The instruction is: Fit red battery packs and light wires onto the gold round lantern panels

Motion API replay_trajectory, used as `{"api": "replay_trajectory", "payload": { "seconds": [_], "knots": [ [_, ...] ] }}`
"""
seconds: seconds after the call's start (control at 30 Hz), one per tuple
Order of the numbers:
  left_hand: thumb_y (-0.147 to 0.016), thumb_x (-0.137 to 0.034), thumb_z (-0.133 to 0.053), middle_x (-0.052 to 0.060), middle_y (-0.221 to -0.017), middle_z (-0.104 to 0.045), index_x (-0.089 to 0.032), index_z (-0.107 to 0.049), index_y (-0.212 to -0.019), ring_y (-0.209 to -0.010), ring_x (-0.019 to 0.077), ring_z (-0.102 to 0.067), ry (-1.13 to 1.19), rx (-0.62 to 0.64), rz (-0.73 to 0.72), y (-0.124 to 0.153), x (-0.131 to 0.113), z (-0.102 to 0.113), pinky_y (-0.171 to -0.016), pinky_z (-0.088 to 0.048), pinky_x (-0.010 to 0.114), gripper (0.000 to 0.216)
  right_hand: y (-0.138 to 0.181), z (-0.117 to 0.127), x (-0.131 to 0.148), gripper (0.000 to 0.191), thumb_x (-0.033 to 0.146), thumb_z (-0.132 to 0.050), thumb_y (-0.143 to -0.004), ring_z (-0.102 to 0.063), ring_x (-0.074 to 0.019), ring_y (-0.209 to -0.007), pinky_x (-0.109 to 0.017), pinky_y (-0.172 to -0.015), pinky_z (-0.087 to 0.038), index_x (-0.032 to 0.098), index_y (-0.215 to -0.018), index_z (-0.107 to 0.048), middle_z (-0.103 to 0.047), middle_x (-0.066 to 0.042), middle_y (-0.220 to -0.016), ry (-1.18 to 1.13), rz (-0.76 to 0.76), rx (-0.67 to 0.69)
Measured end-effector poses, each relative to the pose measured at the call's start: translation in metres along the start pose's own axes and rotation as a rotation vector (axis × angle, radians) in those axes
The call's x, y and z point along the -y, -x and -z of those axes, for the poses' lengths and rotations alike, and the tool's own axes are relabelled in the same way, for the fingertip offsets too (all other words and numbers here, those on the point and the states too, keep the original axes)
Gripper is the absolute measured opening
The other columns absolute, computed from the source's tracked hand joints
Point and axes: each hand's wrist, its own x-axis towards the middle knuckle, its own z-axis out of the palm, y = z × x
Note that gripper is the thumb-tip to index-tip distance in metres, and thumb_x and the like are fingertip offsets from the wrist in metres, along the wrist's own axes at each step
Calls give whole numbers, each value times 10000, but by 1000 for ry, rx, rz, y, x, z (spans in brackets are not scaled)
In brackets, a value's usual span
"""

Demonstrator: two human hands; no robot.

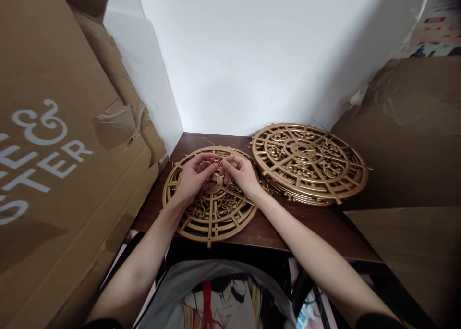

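Left hand [197, 171] and right hand [238, 171] meet over the near gold disc [215, 187], fingertips pinched narrow; its openwork looks stiff, probably best gripped by the edge. Near its centre, between those fingertips, a small red piece [215, 160] seems light, fragile, suiting gentle pinching.

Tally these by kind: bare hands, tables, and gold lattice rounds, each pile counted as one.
Bare hands: 2, the left hand and the right hand
Tables: 1, the brown table
Gold lattice rounds: 2, the near round under the hands and the right-hand pile, whose layers I cannot count
Total: 5
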Motion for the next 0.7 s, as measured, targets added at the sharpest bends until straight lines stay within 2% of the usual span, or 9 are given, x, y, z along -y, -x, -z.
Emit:
{"api": "replay_trajectory", "payload": {
  "seconds": [0.1,0.27,0.37,0.53,0.7],
  "knots": [
    [-735,-268,-736,1,-734,-642,-177,-671,-956,-556,88,-570,-17,-9,25,1,0,0,-541,-444,208,247,0,0,-1,362,498,-710,-697,-524,-76,-395,-178,-362,-404,168,-756,-574,-603,45,-531,8,10,2],
    [-727,-289,-741,0,-763,-658,-178,-671,-946,-547,84,-578,-12,-28,51,2,-3,-1,-532,-442,205,255,1,-1,-3,342,496,-682,-741,-528,-90,-431,-201,-388,-397,183,-822,-573,-608,38,-594,45,49,-37],
    [-713,-296,-753,1,-771,-661,-175,-669,-944,-547,83,-585,6,-63,81,2,-5,-1,-527,-442,201,275,4,-1,-2,278,454,-652,-798,-505,-89,-482,-218,-441,-391,193,-875,-597,-601,28,-661,194,150,-92],
    [-697,-300,-766,-1,-753,-656,-177,-662,-963,-560,96,-595,47,-105,126,1,-3,1,-534,-462,208,311,11,-3,5,149,312,-657,-834,-472,-100,-611,-240,-562,-393,182,-762,-652,-536,9,-731,537,433,-123],
    [-688,-278,-775,11,-800,-660,-178,-684,-934,-586,97,-605,85,-106,104,-1,0,3,-557,-488,214,281,11,-3,5,97,248,-649,-842,-463,-114,-608,-254,-583,-386,177,-783,-681,-545,10,-689,636,480,-85]
  ]
}}
